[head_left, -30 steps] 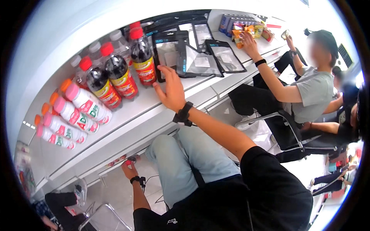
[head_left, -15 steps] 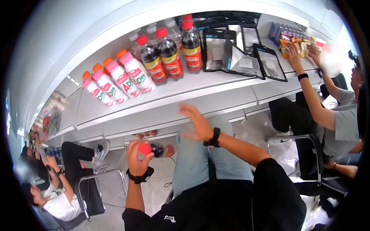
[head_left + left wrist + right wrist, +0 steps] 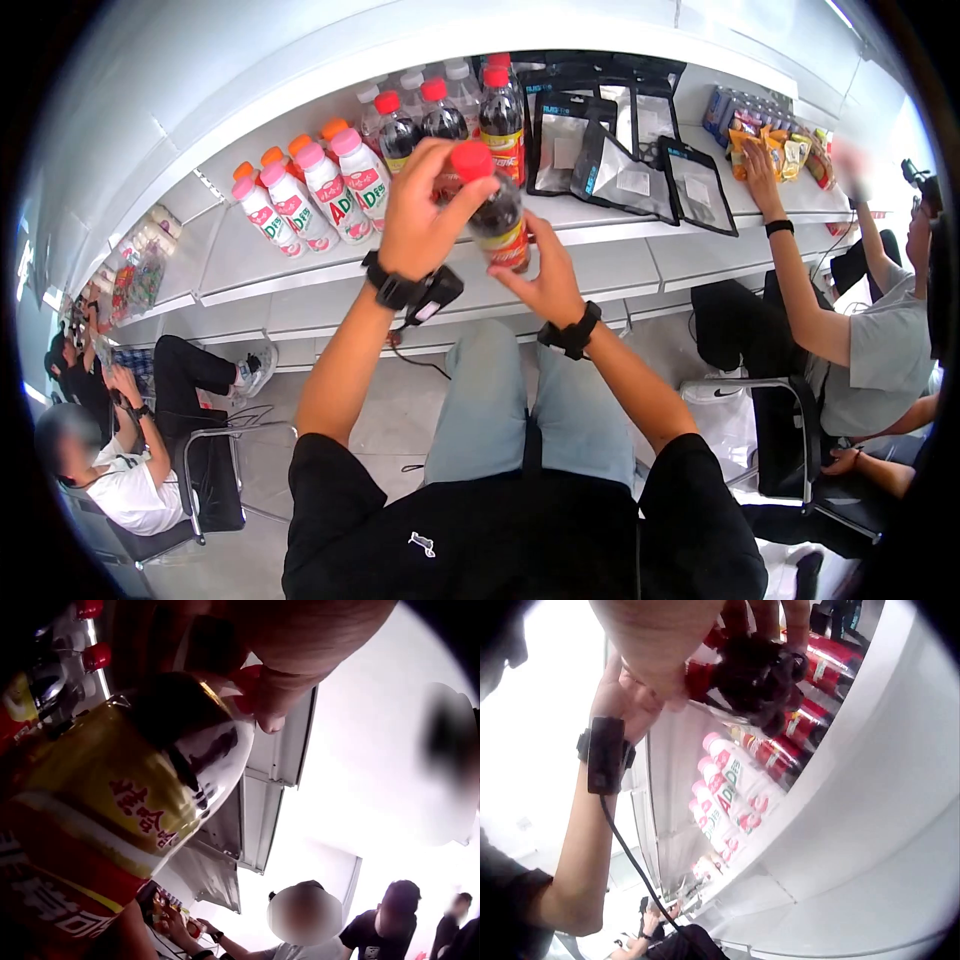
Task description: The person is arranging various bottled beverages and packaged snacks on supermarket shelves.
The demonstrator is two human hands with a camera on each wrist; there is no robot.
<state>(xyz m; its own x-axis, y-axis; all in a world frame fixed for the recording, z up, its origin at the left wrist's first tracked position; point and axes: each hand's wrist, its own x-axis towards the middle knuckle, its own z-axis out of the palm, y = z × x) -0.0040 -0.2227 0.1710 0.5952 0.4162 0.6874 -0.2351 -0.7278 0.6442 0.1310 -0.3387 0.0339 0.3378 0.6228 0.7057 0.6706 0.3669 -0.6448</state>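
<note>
In the head view a cola bottle (image 3: 500, 222) with a red cap and a red-and-yellow label is raised in front of the shelf, tilted. My left hand (image 3: 418, 212) holds it up by the neck, just under the cap. Lower down, my right hand (image 3: 548, 272) grips its base between thumb and fingers. The left wrist view has the bottle's label (image 3: 112, 806) large and close. From the right wrist, the dark underside of the bottle (image 3: 754, 679) shows among my fingers. Behind it, several similar cola bottles (image 3: 500, 125) stand on the shelf.
Pink-capped white drink bottles (image 3: 325, 195) line the shelf to the left, orange-capped ones behind them. Black-edged clear pouches (image 3: 625, 175) lie to the right. Farther right, another person's hand (image 3: 760, 175) is at some snack packs (image 3: 785, 150). The shelf's front edge (image 3: 420, 265) runs below the bottles.
My left hand has brought the cola bottle up from low beside my legs to the shelf front. My right hand left the shelf bottles, came back empty, and now grips the raised bottle's base.
</note>
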